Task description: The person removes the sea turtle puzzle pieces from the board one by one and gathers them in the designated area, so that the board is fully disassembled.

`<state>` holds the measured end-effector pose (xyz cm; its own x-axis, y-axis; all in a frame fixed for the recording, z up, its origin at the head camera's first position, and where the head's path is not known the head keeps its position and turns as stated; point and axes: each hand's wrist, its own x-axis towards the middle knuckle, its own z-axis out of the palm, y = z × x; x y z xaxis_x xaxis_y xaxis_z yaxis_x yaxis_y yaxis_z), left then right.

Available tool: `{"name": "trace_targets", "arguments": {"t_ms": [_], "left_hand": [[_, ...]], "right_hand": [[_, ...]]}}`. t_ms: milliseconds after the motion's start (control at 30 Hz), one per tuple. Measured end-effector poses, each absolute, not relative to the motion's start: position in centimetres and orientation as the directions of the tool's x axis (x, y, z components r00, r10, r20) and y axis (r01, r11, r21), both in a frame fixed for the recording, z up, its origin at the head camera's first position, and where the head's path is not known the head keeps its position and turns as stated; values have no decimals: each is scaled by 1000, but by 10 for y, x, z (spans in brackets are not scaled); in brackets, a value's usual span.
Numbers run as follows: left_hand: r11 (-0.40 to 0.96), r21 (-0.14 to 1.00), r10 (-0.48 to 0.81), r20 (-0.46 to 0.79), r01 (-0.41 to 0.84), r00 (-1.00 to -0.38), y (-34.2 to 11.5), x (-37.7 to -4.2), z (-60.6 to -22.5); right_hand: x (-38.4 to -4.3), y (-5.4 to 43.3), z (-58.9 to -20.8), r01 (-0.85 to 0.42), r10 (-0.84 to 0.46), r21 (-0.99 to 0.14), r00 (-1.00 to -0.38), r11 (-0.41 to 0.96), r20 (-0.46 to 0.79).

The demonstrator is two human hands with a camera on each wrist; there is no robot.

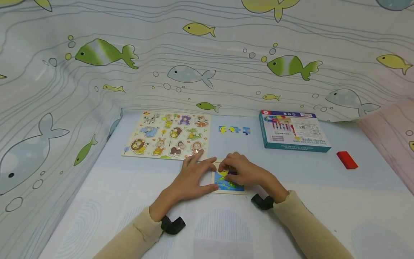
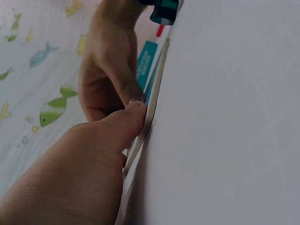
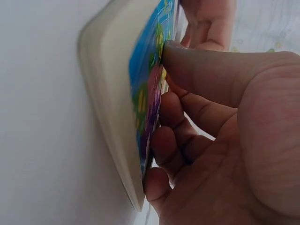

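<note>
Two hands on one small framed puzzle (image 1: 229, 192): it lies under the right hand (image 1: 240, 169) and just right of the left hand (image 1: 195, 178). Right hand covers more of it, fingers curled over the picture, thumb and fingertips touching the face; cannot tell whether a piece is pinched. Left hand has fingers spread, thumb well apart from them; thumb touches the frame's near left part, one fingertip at or near the far left corner. Puzzle is flat on the surface (image 1: 223, 226), looks roughly square, no clear long axis. Loose jigsaw pieces (image 1: 247, 131) sit straight beyond the right hand, well apart from its fingertips, in a left-to-right row. Animal board (image 1: 205, 135) is ahead and left of the left hand, a finger over its near right corner. Box (image 1: 292, 131) beyond and right of the right hand; red block (image 1: 347, 160) farther right.
</note>
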<state>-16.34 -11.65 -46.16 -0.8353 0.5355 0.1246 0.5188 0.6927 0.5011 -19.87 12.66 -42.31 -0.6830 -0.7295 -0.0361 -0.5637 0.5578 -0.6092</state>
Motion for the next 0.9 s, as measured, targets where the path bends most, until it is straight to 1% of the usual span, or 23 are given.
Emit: {"name": "trace_targets", "arguments": {"t_ms": [300, 700, 900], "left_hand": [[694, 495, 538, 128, 523, -834, -117, -162, -459], [685, 491, 546, 142, 538, -826, -116, -164, -459], [674, 496, 551, 156, 548, -820, -116, -162, -458]], "right_hand": [[-198, 124, -425, -540, -718, -622, -694, 567, -53], [-200, 129, -431, -523, -713, -660, -701, 540, -29], [-199, 128, -431, -545, -722, -664, -691, 512, 11]]}}
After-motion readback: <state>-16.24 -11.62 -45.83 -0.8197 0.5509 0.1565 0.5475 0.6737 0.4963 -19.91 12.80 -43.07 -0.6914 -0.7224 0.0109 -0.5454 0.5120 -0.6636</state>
